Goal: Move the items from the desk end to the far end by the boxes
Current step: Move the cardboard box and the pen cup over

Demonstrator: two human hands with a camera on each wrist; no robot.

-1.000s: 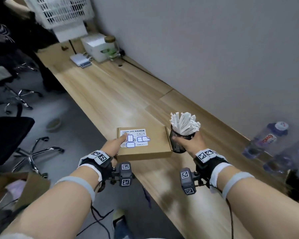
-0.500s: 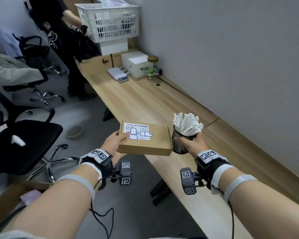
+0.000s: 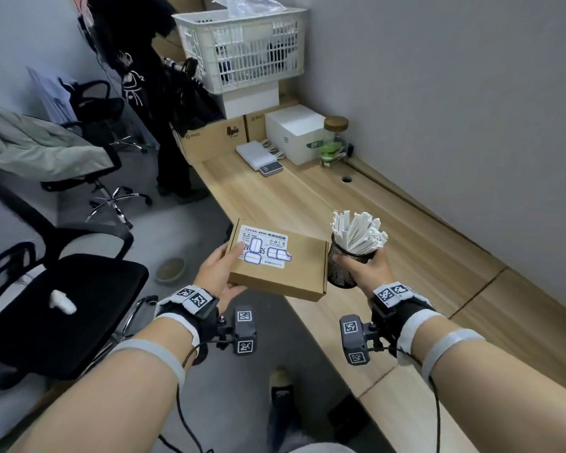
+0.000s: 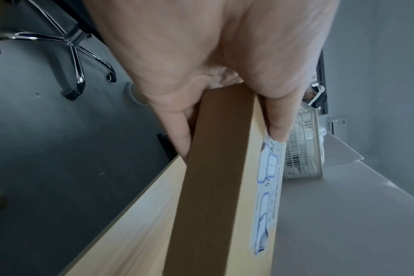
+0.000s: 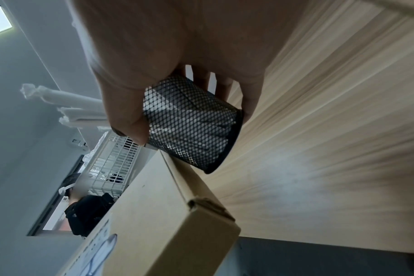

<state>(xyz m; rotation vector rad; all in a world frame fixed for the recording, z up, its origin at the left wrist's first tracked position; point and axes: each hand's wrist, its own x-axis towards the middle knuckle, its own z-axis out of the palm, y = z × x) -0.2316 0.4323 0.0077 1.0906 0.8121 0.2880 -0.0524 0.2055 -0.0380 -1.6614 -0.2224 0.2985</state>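
My left hand [image 3: 221, 271] grips a flat brown cardboard box [image 3: 280, 263] by its left edge, thumb on the white label, fingers underneath; the left wrist view shows the same box [image 4: 215, 186] pinched between thumb and fingers. My right hand [image 3: 365, 268] holds a black mesh cup [image 3: 343, 266] filled with white paper-wrapped sticks [image 3: 356, 232]. In the right wrist view thumb and fingers curl round the mesh cup [image 5: 191, 127], which touches the box's edge [image 5: 177, 214]. Both items hang in the air over the near edge of the long wooden desk [image 3: 389, 250].
At the desk's far end stand brown cardboard boxes [image 3: 213, 138], a white box [image 3: 294, 132], a white plastic crate [image 3: 242, 47], a jar with a wooden lid [image 3: 334, 138] and a small white device [image 3: 255, 153]. A person in black [image 3: 144, 76] stands there. Office chairs [image 3: 56, 299] are on the left.
The view has swung and advanced along the desk toward the far end: the boxes and crate are larger and nearer, the water bottles are gone from sight. Both hands keep their hold.
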